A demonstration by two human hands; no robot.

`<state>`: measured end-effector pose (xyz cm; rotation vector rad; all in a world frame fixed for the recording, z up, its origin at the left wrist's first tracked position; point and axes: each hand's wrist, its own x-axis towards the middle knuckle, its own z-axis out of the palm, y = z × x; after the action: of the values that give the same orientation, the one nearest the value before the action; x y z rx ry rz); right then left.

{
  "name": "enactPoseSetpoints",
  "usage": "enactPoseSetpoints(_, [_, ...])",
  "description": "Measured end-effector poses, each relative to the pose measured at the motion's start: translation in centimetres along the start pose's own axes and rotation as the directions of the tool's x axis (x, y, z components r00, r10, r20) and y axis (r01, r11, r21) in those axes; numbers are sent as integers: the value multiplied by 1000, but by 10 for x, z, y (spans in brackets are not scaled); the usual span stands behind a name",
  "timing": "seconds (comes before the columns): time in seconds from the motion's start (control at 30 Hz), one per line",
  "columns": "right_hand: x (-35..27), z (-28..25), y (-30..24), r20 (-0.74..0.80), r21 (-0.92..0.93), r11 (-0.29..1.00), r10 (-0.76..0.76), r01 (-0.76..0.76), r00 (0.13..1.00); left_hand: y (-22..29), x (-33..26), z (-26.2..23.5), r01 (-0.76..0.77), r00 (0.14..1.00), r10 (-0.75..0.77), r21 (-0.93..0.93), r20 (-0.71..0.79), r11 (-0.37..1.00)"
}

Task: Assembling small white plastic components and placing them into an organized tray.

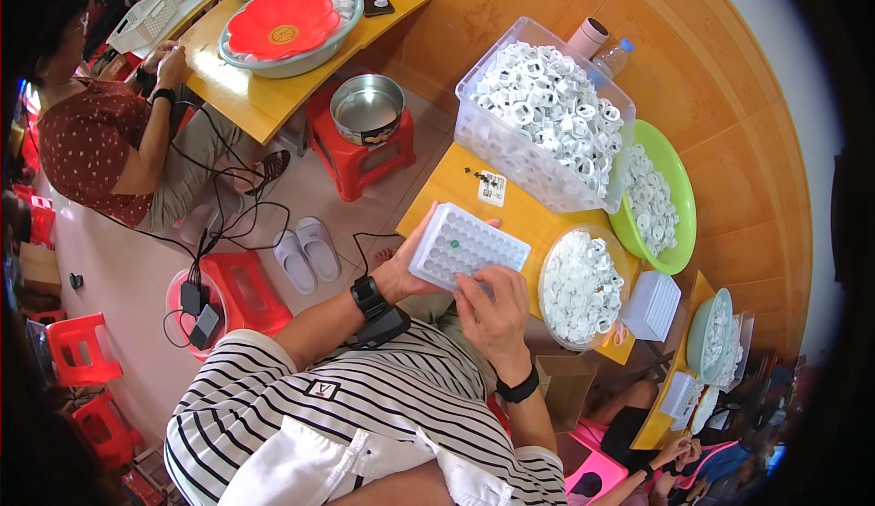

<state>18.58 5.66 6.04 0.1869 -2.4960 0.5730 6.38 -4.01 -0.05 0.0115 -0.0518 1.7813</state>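
White tray (474, 253), long axis slanting rightward and nearer; left hand (399, 272) grips it, right hand (497, 313) curls, hold unclear.

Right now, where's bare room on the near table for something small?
Yellow table: a strip between clear bin, white card, held white tray and round tub; another patch left of the card, by the black pieces. Crowded: right side, where bin, green basin, tub and stacked white trays sit close.

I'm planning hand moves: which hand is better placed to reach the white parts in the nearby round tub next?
Probably the right hand: it is nearer those white parts, while the left hand holds the white tray.
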Motion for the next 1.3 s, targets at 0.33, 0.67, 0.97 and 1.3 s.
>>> enactPoseSetpoints(0.33, [-8,-18,-3,-180,-20,987,152,-159,972,-3,-4,3,43,996,-48,-60,-76,997])
enactPoseSetpoints(0.67, [-33,-17,29,582,619,-128,737,-775,343,-13,-1,-6,102,992,-110,-116,-64,988])
enactPoseSetpoints(0.97, [-49,5,32,447,655,5,804,-755,393,-19,1,-7,59,958,-13,154,-286,986])
enactPoseSetpoints(1.3, [-53,-1,33,380,759,-25,829,-651,411,-28,9,1,10,919,33,107,-393,994])
